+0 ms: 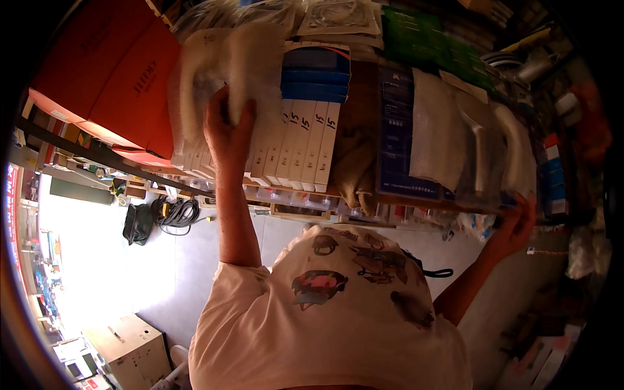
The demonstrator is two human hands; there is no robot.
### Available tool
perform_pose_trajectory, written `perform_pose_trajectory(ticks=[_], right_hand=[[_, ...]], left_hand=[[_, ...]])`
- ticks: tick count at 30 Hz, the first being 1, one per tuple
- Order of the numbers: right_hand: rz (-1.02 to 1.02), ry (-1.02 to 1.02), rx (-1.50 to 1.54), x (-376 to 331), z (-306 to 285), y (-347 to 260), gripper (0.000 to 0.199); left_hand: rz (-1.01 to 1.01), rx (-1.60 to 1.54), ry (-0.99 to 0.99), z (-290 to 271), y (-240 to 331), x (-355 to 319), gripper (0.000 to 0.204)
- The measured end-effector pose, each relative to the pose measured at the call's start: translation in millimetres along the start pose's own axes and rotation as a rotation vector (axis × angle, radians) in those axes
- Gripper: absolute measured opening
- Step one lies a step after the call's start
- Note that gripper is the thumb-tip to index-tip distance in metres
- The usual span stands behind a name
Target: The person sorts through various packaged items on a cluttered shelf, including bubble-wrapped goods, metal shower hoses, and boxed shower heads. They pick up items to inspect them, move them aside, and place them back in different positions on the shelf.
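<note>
The left hand (pixel 229 133) is holding a bubble-wrapped bundle (pixel 240 62), thumb and fingers bending partly apart around it, between the red box (pixel 107 81) and the blue boxes (pixel 314 73); the right hand (pixel 518 222) is resting at a second wrapped bundle's (pixel 482 140) lower corner (its grip I cannot tell)

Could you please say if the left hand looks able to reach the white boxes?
Probably yes: the white boxes are just right of the left hand with their narrow sides exposed, though the wrapped packet it touches seems to cover part of the row.
</note>
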State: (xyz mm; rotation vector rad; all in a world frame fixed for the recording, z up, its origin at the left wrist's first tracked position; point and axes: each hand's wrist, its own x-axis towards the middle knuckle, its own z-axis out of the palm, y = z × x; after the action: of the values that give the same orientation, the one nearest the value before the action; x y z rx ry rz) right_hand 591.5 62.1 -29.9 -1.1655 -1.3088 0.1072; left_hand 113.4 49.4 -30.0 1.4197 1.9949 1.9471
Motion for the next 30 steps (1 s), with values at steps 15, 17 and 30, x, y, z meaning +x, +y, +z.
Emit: perform_pose_trajectory(ticks=[15,17,30], right_hand=[[0.439,-0.794,0.685,-25,99,-91,0.039],[0.49,-0.677,0.806,-36,113,-98,0.041],[0.504,-0.603,0.547,-32,83,-72,0.041]], left_hand=[[-0.16,-0.683,-0.558,71,99,-78,0.044],[-0.043,-0.601,-0.591,82,103,-93,0.046],[-0.123,-0.733,-0.741,108,104,-108,0.063]])
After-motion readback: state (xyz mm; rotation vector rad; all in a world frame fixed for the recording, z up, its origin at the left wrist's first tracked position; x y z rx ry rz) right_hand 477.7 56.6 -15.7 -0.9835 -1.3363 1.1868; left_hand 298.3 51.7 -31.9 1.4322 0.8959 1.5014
